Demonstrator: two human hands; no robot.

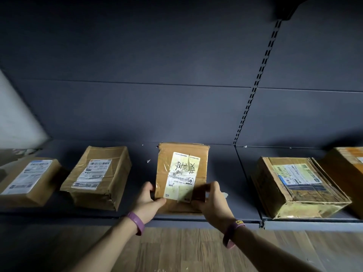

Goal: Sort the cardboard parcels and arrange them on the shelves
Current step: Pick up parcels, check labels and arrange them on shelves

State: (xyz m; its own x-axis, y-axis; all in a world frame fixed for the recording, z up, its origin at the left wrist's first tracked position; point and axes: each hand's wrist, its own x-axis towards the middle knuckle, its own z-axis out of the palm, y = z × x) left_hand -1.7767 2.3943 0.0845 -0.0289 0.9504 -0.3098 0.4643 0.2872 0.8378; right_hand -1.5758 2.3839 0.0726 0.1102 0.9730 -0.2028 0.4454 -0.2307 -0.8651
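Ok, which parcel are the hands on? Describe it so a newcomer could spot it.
On the dark shelf, it is the middle parcel of five. The left hand and right hand hold its near end; only its label bears big handwriting.

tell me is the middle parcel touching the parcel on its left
Apart. The head view shows a strip of bare shelf between the middle parcel and its left neighbour.

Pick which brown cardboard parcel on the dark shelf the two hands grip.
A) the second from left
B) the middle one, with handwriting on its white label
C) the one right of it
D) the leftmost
B: the left hand and right hand grip the near end of the middle brown cardboard parcel with the handwritten white label.
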